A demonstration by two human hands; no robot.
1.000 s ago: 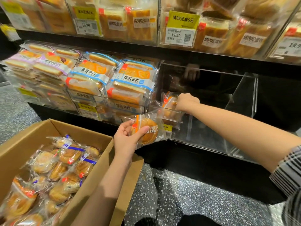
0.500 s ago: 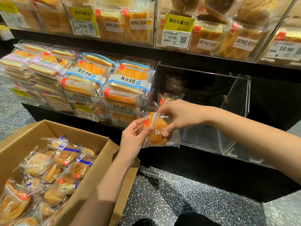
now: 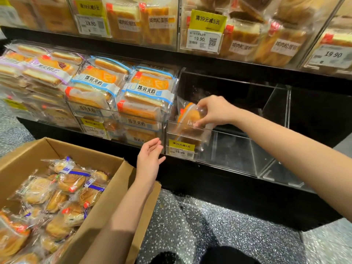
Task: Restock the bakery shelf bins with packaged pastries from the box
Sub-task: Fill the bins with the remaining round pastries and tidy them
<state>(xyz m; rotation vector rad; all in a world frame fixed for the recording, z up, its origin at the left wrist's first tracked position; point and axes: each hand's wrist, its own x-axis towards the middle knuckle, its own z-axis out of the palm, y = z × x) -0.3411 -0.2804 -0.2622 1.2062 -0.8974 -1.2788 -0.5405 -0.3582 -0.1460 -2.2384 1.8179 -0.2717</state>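
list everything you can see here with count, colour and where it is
cardboard box: one, brown, lower left on the floor
packaged pastries in box: many, golden in clear wrap, some blue labels
held pastry: one, golden with orange trim, going into the clear bin
clear bin: one, see-through, middle shelf, mostly bare, yellow price tag on its front
sandwich cake packs: several, blue and white wrap, stacked left of the bin
purple-trimmed packs: several, far left of the same shelf
upper shelf cakes: many, golden, in clear bins with 19.90 tags
floor: grey speckled
left hand: open, holding nothing, above the box edge
right hand: grips the held pastry
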